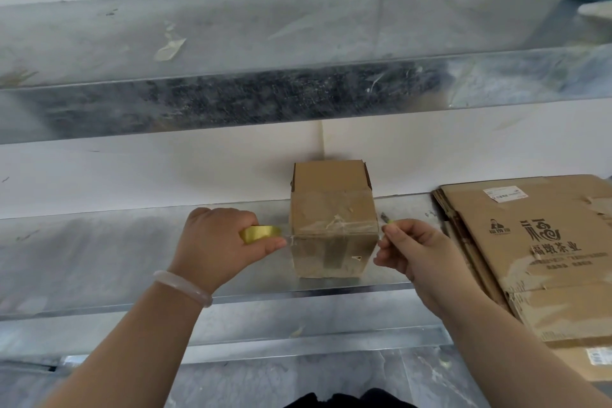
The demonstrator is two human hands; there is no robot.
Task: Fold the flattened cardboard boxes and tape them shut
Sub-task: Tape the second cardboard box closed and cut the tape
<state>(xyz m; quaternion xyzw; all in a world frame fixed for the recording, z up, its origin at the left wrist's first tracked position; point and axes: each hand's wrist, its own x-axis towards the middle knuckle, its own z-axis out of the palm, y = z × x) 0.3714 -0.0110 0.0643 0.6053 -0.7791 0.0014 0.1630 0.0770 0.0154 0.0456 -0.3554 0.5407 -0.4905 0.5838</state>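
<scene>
A small folded cardboard box stands on the metal shelf against the white wall. Clear tape runs across its front upper edge. My left hand grips a yellow tape roll just left of the box, thumb under the stretched tape. My right hand is at the box's right edge and pinches a small yellow-green tool, its fingertips close to the tape end.
A stack of flattened cardboard boxes with printed characters lies on the shelf to the right. An upper metal shelf with tape scraps hangs above. The shelf's front lip is near my wrists. Grey floor shows below.
</scene>
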